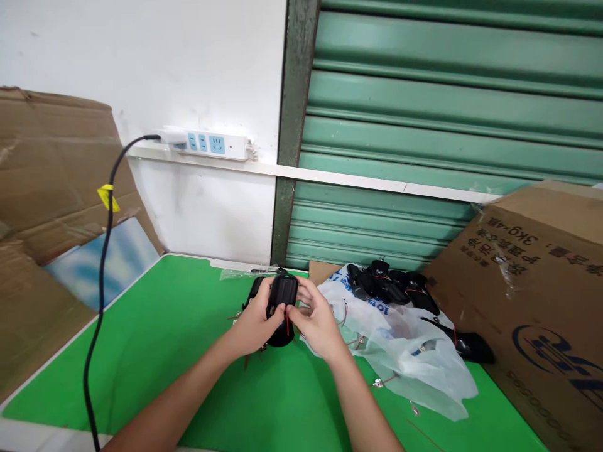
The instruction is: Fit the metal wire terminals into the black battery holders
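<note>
Between both hands is a black plastic housing (284,291) with a ribbed face and a short red wire (287,323) at its lower edge. My left hand (257,323) grips its left side, thumb on the lower edge. On the right side, my right hand (315,317) has fingers behind it and the thumb near the red wire. Behind and below the held piece are more black parts (281,338), with small metal bits and wires partly hidden by my left hand.
A white plastic bag (414,358) lies right on the green tabletop (198,314), with several black housings (386,285) and small wired pieces around it. Cardboard boxes (541,301) flank the table. A black cable (106,263) hangs at left from a power strip (217,144).
</note>
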Demonstrator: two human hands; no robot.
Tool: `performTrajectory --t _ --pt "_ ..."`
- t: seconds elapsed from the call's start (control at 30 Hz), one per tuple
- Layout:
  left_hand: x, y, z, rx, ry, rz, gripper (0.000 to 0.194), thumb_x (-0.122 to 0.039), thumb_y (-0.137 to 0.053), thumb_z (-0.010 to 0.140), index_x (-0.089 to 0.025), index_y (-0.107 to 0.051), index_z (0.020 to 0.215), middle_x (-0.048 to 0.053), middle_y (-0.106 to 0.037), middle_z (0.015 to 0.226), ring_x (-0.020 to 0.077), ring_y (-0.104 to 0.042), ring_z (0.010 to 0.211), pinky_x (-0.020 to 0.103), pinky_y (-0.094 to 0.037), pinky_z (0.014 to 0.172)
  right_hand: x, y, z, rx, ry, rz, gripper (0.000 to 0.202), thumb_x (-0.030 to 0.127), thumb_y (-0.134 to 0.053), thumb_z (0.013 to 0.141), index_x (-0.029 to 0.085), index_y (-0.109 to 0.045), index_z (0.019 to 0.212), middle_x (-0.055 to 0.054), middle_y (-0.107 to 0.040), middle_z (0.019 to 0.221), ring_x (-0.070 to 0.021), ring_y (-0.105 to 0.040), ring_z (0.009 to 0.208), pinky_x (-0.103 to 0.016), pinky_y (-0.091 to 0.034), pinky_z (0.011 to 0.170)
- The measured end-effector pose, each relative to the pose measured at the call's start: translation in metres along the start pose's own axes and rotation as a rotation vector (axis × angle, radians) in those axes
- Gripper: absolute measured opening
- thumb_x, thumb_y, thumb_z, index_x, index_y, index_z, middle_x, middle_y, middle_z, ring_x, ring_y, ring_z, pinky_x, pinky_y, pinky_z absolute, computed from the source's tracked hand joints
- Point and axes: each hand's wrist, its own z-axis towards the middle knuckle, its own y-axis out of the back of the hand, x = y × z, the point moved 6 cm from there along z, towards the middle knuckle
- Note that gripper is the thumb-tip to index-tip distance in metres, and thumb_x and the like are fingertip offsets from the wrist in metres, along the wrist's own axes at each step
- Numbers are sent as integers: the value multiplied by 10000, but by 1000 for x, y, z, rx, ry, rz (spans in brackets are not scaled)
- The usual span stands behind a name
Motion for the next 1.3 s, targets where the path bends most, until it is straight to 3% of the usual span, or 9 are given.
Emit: performTrajectory --t 0.23,0.53,0.77,1.03,1.2,1.3 --pt "-4 1 -2 -54 -48 91 416 -274 -455 979 -175 -377 1376 151 -607 1289 278 -560 1275 470 -448 1101 -2 -4 -1 -22 15 59 497 269 -726 803 267 -526 1257 -95 -700 1264 -227 -675 1146 -313 -569 822" --pt "-5 0 -2 -61 -26 108 438 -284 -480 967 -165 -377 1376 152 -609 1279 274 -595 1208 444 -471 1062 -3 -4 1 2 16 86 480 271 -736 791 280 -522 1221 -68 -703 1225 -216 -669 1127 -303 -571 804" --pt "-1 -1 -2 62 -20 -32 494 -245 -434 979 -171 -305 1450 160 -506 1431 248 -516 1316 456 -378 1170 -3 2 3 -2 -8 64 475 202 -714 744 269 -575 1192 -51 -721 1176 -198 -673 1054 -282 -548 763" --pt "-3 -3 -1 144 50 -247 625 -177 -450 916 -224 -290 1519 109 -606 1363 240 -580 1262 446 -462 1092 -8 4 6 -43 -16 147 528 186 -714 692 272 -594 1199 -47 -737 1138 -214 -685 1045 -323 -559 831" --pt "-3 -2 1 112 86 -307 580 -277 -511 937 -208 -338 1486 131 -567 1431 260 -537 1332 451 -405 1151 -7 8 7 -41 -41 159 518 173 -674 675 279 -653 1182 -28 -735 1174 -219 -672 1074 -340 -542 901" --pt "-1 -2 1 96 105 -355 603 -323 -563 923 -203 -348 1474 136 -576 1421 268 -556 1305 452 -421 1136 -7 11 7 -41 -83 189 389 278 -674 762 283 -694 1151 -26 -717 1215 -214 -674 1009 -315 -563 795"
